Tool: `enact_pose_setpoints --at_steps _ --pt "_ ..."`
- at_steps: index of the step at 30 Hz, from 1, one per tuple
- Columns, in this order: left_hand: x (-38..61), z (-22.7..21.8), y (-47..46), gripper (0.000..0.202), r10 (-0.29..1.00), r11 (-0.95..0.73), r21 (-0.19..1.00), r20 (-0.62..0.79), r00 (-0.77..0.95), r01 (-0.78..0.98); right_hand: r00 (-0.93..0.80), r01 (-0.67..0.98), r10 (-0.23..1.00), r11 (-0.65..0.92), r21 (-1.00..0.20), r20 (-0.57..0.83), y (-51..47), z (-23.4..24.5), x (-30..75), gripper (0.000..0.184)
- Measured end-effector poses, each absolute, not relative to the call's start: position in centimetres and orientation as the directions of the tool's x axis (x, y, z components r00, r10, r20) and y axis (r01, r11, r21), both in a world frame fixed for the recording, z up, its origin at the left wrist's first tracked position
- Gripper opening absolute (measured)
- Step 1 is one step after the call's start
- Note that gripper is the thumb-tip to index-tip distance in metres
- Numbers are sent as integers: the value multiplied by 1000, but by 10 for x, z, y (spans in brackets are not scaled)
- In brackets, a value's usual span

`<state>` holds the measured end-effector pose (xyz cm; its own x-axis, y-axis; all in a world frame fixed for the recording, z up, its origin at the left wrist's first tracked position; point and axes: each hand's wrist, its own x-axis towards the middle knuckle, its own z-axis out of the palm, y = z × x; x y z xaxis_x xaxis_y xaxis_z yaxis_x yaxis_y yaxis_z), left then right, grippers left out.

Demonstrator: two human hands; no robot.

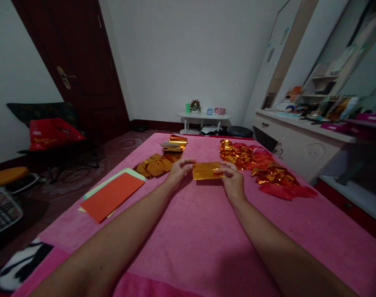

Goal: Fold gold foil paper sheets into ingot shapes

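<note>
Gold foil sheet (203, 170), one: pinched at opposite edges by left hand (178, 172) and right hand (235, 180), apparently for flatness, above pink blanket (188, 235). Flat gold sheets (155, 166) left, crumpled foil (234, 154) right, seemingly sorted.

Crumpled foil (234, 154) obstructs right of free pink cloth (188, 239).

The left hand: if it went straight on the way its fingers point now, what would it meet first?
The gold sheet, right at the fingertips of the left hand; they seem to hold its left edge, though exact contact is unclear. Beyond the sheet comes the right hand.
</note>
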<state>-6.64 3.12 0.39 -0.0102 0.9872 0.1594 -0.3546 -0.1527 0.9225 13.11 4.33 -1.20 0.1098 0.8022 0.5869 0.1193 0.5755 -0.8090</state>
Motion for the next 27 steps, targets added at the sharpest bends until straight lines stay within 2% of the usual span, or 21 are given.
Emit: enact_pose_setpoints --at_steps 4,10,14,19,27 --pt "-66 4 31 35 984 -92 892 149 95 -443 131 128 775 606 -785 619 41 -8 132 25" --pt "-64 1 28 65 980 -73 959 120 160 -274 114 145 757 628 -765 643 33 2 128 27" --pt "-63 2 30 58 981 -176 968 188 50 -181 137 128 781 596 -793 609 31 4 127 21" --pt "-62 5 29 51 967 -247 965 251 34 -90 202 -31 882 440 -897 426 31 3 129 31" --pt "-62 5 29 52 965 -257 965 259 45 -51 145 52 822 550 -834 551 26 10 128 25"
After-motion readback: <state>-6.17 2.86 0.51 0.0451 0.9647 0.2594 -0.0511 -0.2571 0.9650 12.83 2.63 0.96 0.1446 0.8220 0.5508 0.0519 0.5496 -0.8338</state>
